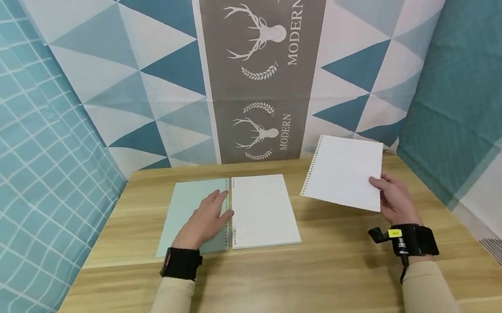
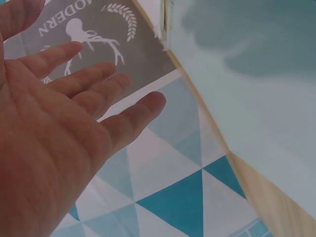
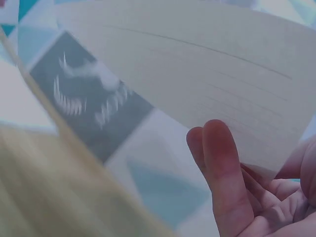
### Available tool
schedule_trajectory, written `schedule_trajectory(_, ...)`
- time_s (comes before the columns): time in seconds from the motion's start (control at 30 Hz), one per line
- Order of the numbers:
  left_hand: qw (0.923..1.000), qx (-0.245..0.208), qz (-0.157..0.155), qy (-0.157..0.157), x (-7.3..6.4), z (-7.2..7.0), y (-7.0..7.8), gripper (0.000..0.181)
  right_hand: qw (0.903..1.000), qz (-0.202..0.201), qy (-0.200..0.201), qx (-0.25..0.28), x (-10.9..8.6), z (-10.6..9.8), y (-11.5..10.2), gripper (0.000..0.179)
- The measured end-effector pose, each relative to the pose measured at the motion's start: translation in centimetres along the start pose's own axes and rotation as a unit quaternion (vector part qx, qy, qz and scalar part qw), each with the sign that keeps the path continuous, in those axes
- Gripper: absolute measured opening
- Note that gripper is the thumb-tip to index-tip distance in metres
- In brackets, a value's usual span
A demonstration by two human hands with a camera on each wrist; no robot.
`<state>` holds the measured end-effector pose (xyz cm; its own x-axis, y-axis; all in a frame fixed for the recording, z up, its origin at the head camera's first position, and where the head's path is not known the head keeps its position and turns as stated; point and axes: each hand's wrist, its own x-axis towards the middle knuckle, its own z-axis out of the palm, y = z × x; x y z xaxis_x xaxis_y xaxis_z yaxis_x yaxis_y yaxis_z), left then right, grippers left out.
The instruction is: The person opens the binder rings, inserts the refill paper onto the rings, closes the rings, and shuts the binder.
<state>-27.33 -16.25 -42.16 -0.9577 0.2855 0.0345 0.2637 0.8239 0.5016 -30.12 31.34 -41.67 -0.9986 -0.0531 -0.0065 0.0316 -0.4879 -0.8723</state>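
A loose-leaf notebook lies open on the table, its pale green cover (image 1: 173, 232) at left and a stack of white pages (image 1: 262, 209) at right. My left hand (image 1: 204, 221) is spread above the cover near the row of holes, fingers extended and holding nothing; the left wrist view shows the palm and the green cover (image 2: 266, 113) beyond it. Off to the right, my right hand (image 1: 397, 199) pinches a white sheet of paper (image 1: 343, 172) by its right edge, raised and tilted. Holes run along its left side. Ruled lines show on its face (image 3: 222, 74) in the right wrist view.
A wood-grain table (image 1: 293, 286) carries everything. Patterned cloth (image 1: 275, 86) hangs behind its far edge, with blue checked cloth (image 1: 13, 152) at left and teal cloth (image 1: 481, 99) at right. Black bands (image 1: 181, 262) circle both wrists.
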Motion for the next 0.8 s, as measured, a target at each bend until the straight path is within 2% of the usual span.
schedule_trajectory(0.17, 0.9997, -0.006, 0.006, 0.022, -0.2, -0.5, 0.5, 0.063, 0.9994, -0.031, 0.013, -0.007, 0.4, 4.3, 0.5, 0.027)
schedule_trajectory(0.3, 0.9990, -0.019, 0.004, 0.041, -0.3, -0.9, 1.2, 0.062, 0.9992, -0.036, 0.019, 0.004, 0.9, 7.0, 1.2, 0.037)
schedule_trajectory(0.47, 0.9987, -0.015, 0.000, 0.050, -0.6, -0.6, 1.4, 0.062, 0.9988, -0.012, 0.030, -0.037, 0.9, 8.7, 2.6, 0.033)
schedule_trajectory(0.6, 0.9981, -0.010, 0.001, 0.060, -0.7, -0.7, 0.9, 0.062, 0.9974, 0.002, 0.005, -0.072, 1.4, 9.6, 3.5, 0.025)
schedule_trajectory(0.8, 0.9984, -0.006, 0.008, 0.056, 0.0, -0.7, 1.2, 0.063, 0.9952, 0.001, -0.022, -0.096, 1.9, 10.1, 4.2, 0.033)
